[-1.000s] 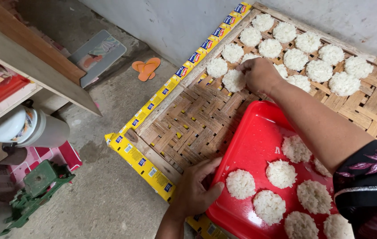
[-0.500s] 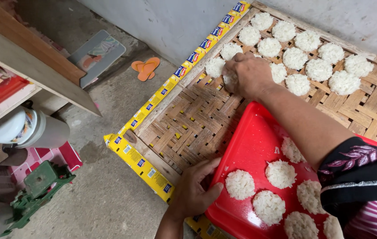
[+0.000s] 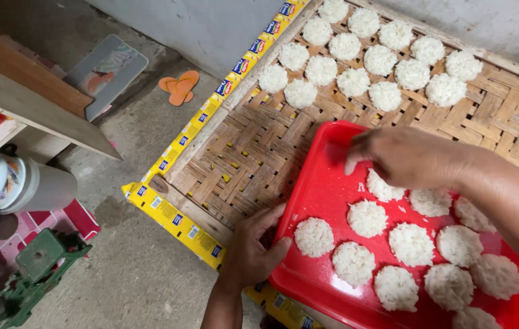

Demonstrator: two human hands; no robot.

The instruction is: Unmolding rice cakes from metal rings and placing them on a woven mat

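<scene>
A red plastic tray (image 3: 323, 183) carries several round white rice cakes (image 3: 366, 217). My left hand (image 3: 254, 248) grips the tray's near left corner, thumb on the rim. My right hand (image 3: 407, 157) hovers over the tray's middle, fingers curled down onto a rice cake (image 3: 382, 187); I cannot tell whether it grips the cake. Under the tray lies a woven bamboo rack (image 3: 253, 152) with a yellow-wrapped frame (image 3: 177, 219). More rice cakes (image 3: 353, 81) sit in rows at the rack's far end.
Concrete floor lies to the left. An orange sandal (image 3: 181, 87) and a grey mat (image 3: 106, 72) lie by the wall. A wooden shelf (image 3: 34, 103), a white jug (image 3: 9, 186) and a green metal tool (image 3: 37, 265) stand at the left.
My right hand left the rows of cakes at the rack's far end and came back over the red tray. My left hand stayed on the tray's corner.
</scene>
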